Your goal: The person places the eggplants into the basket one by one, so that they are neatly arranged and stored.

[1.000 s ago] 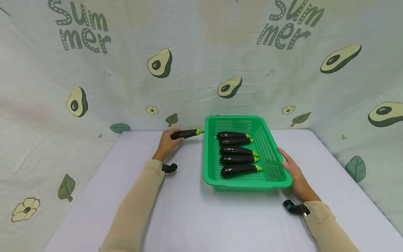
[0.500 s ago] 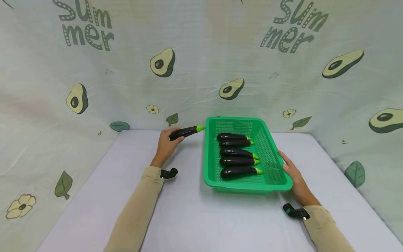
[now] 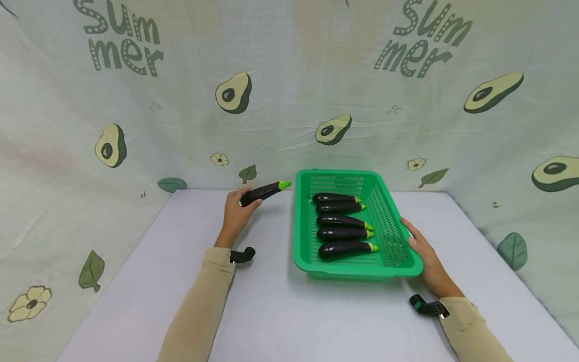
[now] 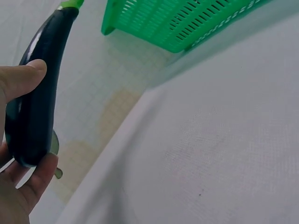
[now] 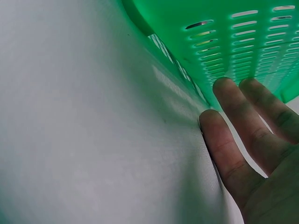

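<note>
My left hand [image 3: 236, 213] grips a dark purple eggplant [image 3: 264, 192] left of the green basket [image 3: 301, 251], above the table's back edge. The eggplant's green stem end points toward the basket and tilts upward. In the left wrist view, the thumb [image 4: 30, 79] lies across the eggplant's side and the fingertips [image 4: 43, 172] support its blunt end. My right hand [image 3: 429, 264] is at the basket's right side, thumb at the rim. Its straight fingers [image 5: 250, 126] reach the slotted outer wall in the right wrist view. Several eggplants [image 3: 344, 234] lie in a row inside the basket, stems to the right.
A white cloth-covered table [image 3: 316, 322] lies beneath everything. Behind it hangs a printed curtain [image 3: 280, 95] with avocados, leaves and lettering. Black straps with small devices [image 3: 243, 255] are on both wrists.
The eggplant in my left hand has tilted, its stem end rising, and the hand has drawn slightly left, away from the basket. My right hand stays at the basket's side.
</note>
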`<state>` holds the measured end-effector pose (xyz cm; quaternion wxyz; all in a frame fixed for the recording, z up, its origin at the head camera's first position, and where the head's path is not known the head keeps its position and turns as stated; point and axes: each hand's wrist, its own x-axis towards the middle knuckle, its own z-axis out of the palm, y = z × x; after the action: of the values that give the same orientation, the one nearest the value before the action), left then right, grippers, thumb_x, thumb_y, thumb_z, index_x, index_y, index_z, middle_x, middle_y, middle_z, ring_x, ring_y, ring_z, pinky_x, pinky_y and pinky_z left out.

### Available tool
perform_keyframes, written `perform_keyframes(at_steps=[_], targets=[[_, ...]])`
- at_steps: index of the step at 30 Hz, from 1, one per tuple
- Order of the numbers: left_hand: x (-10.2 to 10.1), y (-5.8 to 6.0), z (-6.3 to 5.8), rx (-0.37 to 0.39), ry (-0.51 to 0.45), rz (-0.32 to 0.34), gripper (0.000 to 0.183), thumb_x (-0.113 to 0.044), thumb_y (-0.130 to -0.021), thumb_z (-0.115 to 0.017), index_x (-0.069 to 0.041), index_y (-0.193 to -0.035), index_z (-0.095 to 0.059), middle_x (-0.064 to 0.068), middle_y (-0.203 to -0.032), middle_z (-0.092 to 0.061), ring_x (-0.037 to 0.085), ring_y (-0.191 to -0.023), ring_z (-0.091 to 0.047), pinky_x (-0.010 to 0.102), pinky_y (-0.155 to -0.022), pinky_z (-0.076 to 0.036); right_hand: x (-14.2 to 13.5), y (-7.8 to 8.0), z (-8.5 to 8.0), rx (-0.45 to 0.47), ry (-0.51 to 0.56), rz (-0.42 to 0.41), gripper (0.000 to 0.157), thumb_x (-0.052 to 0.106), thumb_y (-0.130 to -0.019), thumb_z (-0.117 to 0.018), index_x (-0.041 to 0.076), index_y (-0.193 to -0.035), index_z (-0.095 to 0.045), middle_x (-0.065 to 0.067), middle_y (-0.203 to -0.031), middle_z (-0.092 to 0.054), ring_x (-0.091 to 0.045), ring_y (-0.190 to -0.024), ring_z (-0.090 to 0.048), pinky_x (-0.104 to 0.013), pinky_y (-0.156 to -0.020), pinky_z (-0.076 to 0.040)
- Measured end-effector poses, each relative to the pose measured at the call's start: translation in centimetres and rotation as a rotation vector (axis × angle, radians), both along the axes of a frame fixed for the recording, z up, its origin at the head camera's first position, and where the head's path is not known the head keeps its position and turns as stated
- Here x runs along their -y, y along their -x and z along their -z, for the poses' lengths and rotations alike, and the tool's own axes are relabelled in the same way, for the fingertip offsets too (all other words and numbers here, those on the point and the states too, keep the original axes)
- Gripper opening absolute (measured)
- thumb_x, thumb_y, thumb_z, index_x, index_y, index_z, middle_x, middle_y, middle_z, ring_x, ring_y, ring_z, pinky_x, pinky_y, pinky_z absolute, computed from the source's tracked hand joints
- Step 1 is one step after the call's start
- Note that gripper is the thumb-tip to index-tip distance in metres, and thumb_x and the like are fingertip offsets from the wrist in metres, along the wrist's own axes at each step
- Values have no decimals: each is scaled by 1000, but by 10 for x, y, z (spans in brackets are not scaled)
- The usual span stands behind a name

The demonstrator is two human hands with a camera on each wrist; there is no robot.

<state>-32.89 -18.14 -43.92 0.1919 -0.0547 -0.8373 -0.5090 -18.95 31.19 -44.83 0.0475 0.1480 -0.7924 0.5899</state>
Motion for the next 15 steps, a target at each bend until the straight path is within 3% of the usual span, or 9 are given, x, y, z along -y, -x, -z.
perform_keyframes(at_steps=[7, 15], targets=[[-2, -5, -4, 1, -8, -3, 59, -34, -89, -78, -6, -138, -60, 19, -131, -49, 32, -121, -46, 50, -102, -37, -4, 2, 0, -13, -17, -1, 53, 29, -111, -28, 23, -163, -17, -5, -166, -12, -3, -134, -24, -9, -95, -26], [-5, -10, -6, -8, -10, -4, 61, -36, -89, -78, -4, -137, -60, 20, -129, -51, 33, -119, -47, 50, -100, -39, -3, 3, 3, 2, -23, 0, 53, 30, -110, -28, 25, -163, -17, -11, -166, -9, -2, -137, -20, -8, -96, -23]])
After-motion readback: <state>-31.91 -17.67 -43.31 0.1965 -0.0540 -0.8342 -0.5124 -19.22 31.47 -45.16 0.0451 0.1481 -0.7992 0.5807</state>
